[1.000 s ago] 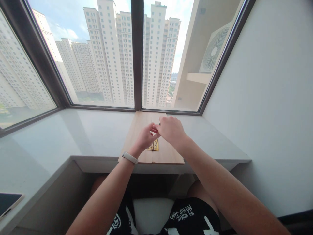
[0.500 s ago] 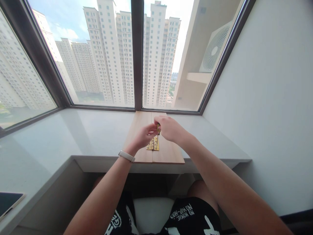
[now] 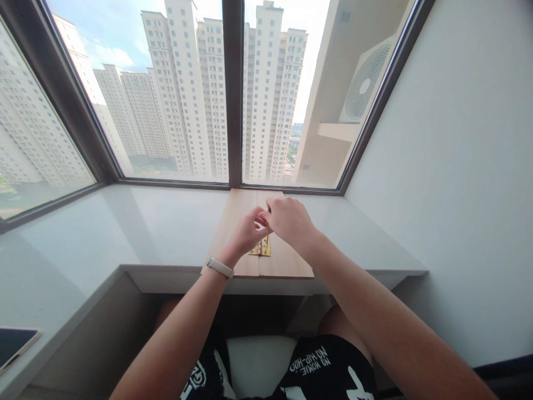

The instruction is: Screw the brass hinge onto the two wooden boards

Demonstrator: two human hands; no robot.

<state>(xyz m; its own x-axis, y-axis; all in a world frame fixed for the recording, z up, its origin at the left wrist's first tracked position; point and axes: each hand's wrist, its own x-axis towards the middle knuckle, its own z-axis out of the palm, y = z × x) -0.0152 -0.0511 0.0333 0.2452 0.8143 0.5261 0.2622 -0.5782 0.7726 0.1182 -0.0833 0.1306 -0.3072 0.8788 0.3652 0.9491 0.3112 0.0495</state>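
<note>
Two pale wooden boards (image 3: 287, 260) lie side by side. A brass-coloured hinge (image 3: 264, 248) lies across their seam, partly covered by my hands. My right hand (image 3: 292, 219) is closed around a small screwdriver (image 3: 269, 210) above the hinge. Only a dark bit of its handle shows between the fingers; its shaft and tip are hidden. My left hand (image 3: 250, 229) meets the right at the tool, thumb and fingers pinched around its lower part. A light band (image 3: 220, 267) circles my left wrist.
The boards rest on a white counter (image 3: 175, 222) that runs beneath the window frame (image 3: 235, 111). A dark-screened device (image 3: 16, 344) lies at the far left edge. A white wall (image 3: 449, 166) rises on the right, and my legs are under the counter.
My right hand has turned and shifted slightly right, covering more of the screwdriver. My left fingers have moved in closer against it, and the hinge is more hidden.
</note>
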